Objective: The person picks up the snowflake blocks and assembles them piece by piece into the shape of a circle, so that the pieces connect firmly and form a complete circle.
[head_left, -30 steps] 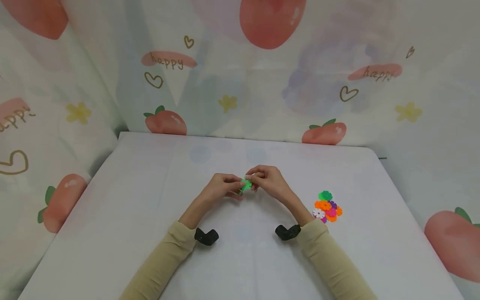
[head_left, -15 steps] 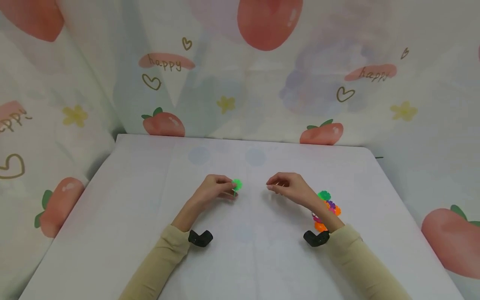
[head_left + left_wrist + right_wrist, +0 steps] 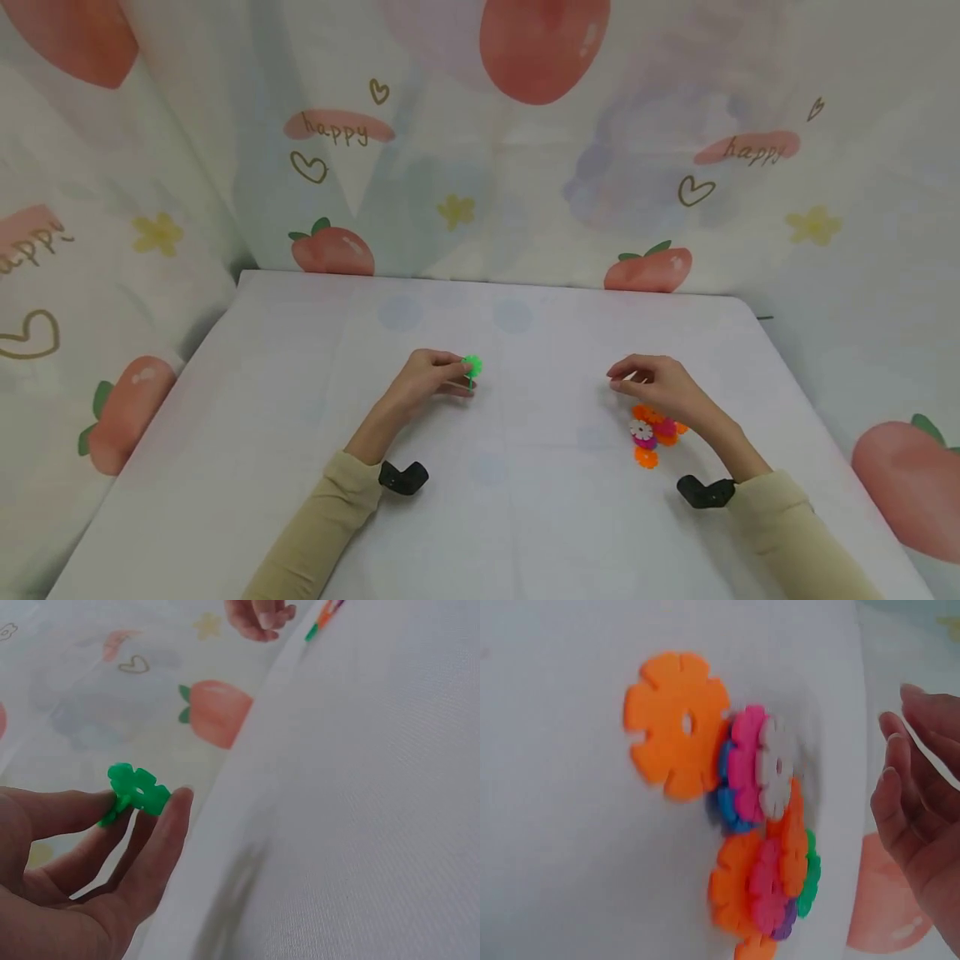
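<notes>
My left hand (image 3: 431,375) pinches green notched plastic flower discs (image 3: 472,367) between thumb and fingers. In the left wrist view one disc (image 3: 139,789) faces the camera, and another green piece joins it at an angle by the thumb tip. To the right, my right hand (image 3: 660,385) hovers over the far side of a small pile of the same kind of discs, its fingers loosely bent with nothing between them. The right wrist view shows the pile closer: a flat orange disc (image 3: 671,724), a white disc (image 3: 774,769), a pink one (image 3: 769,889) and a green one (image 3: 810,874).
A white cloth covers the table (image 3: 480,517). A patterned curtain (image 3: 525,192) with fruit prints stands behind and at both sides. Black wrist devices sit on the left wrist (image 3: 403,477) and the right wrist (image 3: 707,492).
My right hand has let go of the green discs and moved right to above the pile. The left hand has shifted slightly left and still holds the green discs.
</notes>
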Motion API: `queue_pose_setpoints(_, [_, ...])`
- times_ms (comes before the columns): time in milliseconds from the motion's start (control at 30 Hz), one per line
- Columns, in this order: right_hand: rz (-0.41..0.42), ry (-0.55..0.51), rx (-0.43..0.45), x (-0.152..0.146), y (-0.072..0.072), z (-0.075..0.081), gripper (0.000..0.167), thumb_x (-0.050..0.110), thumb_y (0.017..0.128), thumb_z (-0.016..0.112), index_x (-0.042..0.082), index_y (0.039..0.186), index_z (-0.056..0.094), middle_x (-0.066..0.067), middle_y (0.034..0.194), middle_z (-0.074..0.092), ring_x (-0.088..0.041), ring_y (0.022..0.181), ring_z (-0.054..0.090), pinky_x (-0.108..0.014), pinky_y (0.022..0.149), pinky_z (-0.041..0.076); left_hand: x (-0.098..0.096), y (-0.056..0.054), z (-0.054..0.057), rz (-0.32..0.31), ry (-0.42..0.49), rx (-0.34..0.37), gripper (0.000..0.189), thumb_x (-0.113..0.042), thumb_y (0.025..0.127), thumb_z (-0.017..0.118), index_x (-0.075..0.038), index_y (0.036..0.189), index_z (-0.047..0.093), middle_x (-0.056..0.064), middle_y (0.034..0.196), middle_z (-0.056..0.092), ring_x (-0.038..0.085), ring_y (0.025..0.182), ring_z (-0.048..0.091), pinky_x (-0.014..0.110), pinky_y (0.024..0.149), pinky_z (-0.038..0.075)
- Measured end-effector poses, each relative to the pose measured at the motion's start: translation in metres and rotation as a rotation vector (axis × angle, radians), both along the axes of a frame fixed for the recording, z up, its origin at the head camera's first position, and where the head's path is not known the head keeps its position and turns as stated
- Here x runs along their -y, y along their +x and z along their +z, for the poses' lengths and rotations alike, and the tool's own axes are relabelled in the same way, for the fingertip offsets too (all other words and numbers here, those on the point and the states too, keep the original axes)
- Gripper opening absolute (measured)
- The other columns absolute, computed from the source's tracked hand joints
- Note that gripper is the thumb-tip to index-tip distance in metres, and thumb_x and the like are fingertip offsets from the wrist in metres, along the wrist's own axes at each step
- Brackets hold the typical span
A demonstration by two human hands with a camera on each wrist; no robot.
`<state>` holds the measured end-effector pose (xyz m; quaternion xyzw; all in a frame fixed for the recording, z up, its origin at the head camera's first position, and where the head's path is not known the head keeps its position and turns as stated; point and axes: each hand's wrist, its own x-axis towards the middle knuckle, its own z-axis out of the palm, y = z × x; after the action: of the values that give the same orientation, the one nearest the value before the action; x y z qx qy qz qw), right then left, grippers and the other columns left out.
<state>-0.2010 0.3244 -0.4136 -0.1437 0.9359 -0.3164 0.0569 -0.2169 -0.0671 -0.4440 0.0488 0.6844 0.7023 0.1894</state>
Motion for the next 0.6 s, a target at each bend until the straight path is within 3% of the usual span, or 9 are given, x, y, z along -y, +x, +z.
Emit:
queue_pose_setpoints(300, [-0.121,0.126,0.02,-0.05,0.003,0.004,0.028,0.018,0.097,0.072,-0.001,0.117,0.072,-0.018,0.107,0.072,-0.024,0.087,0.062,-0.022,0.065,0.054,-0.001,0.0,-0.001,0.017,0.047,0.01,0.025,-0.01,0.1,0.066,0.011,0.113,0.069,0.02,0.101,0.073,0.02,0.08,0.077,0.039,0.085,0.063])
queue_pose_setpoints(600, [-0.195,0.179,0.1,-0.061,0.005,-0.015,0.04,0.029,0.093,0.077,-0.004,0.113,0.069,-0.014,0.098,0.068,-0.026,0.088,0.06,-0.027,0.066,0.053,-0.001,0.0,0.0,0.03,0.043,0.013,0.025,-0.012,0.097,0.071,0.009,0.111,0.07,0.028,0.11,0.071,0.025,0.085,0.078,0.04,0.087,0.063])
